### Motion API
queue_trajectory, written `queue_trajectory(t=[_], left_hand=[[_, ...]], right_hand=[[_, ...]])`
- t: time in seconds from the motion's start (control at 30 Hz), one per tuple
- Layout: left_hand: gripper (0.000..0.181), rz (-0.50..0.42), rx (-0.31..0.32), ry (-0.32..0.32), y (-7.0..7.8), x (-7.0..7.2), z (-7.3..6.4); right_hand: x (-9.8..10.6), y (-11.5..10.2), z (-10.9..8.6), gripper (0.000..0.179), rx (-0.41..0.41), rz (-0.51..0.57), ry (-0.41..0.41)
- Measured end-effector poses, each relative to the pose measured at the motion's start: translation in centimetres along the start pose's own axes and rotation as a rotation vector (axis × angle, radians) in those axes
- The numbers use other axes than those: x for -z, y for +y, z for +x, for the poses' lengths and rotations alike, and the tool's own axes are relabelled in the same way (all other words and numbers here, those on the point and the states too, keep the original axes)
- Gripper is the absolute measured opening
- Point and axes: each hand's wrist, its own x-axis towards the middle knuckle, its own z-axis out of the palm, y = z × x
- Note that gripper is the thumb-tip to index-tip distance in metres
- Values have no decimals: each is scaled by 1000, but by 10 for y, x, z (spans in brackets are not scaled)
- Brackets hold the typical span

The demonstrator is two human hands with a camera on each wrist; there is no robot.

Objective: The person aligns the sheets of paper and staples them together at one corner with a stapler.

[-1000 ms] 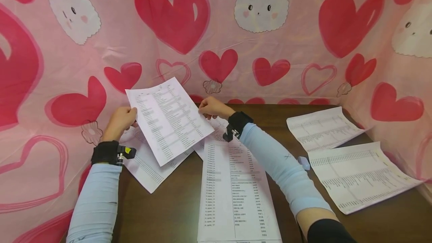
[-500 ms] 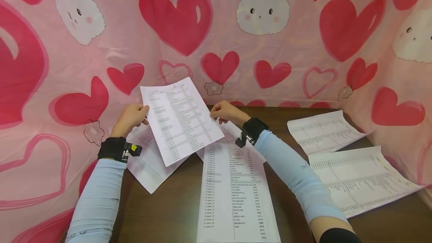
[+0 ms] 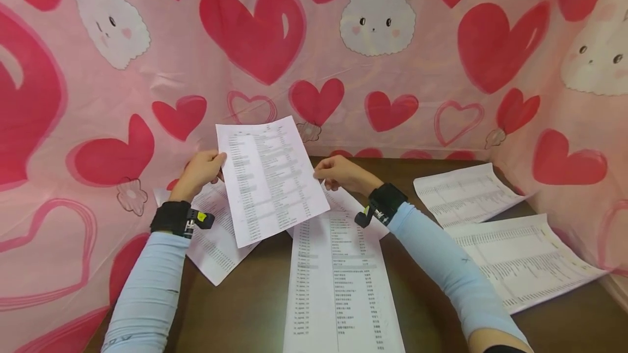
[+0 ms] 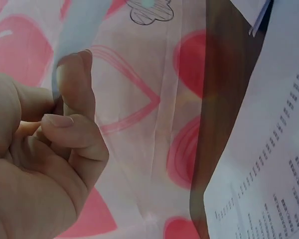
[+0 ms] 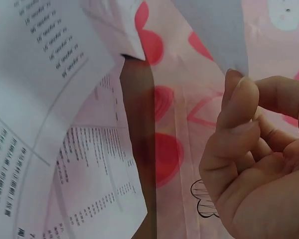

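Note:
A printed sheet of paper (image 3: 270, 178) is held up in the air between both hands, tilted a little. My left hand (image 3: 200, 173) pinches its left edge, and in the left wrist view the thumb and fingers of that hand (image 4: 55, 129) close on the thin paper edge. On the opposite side my right hand (image 3: 347, 174) pinches the right edge; the right wrist view shows its fingertips on a corner strip of the sheet (image 5: 222, 30). Beneath lie another printed sheet (image 3: 216, 244) on the left and a long printed page (image 3: 338, 293) in the middle, its upper part partly covered.
Two more printed sheets, a far one (image 3: 466, 192) and a near one (image 3: 525, 260), lie on the right of the brown table (image 3: 235, 309). A pink cloth wall with hearts and rabbits (image 3: 265, 31) stands behind and at both sides. Each wrist wears a black strap with a small camera.
Both hands have moved to the right with the held sheet, which has also turned to stand straighter. More of the sheet lying at the left shows. The other papers lie as before.

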Motion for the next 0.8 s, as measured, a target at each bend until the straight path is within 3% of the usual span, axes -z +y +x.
queue_trajectory(t=[0.23,0.5,0.8], left_hand=[[47,-57,-58,-32,5,-4,1],[45,-191,-37,-92,5,-16,-1],[43,-244,-61,-93,12,-29,4]], right_hand=[[6,1,-16,21,25,38,-36],[15,7,-29,22,19,85,-34],[24,14,-33,22,-11,145,-31]])
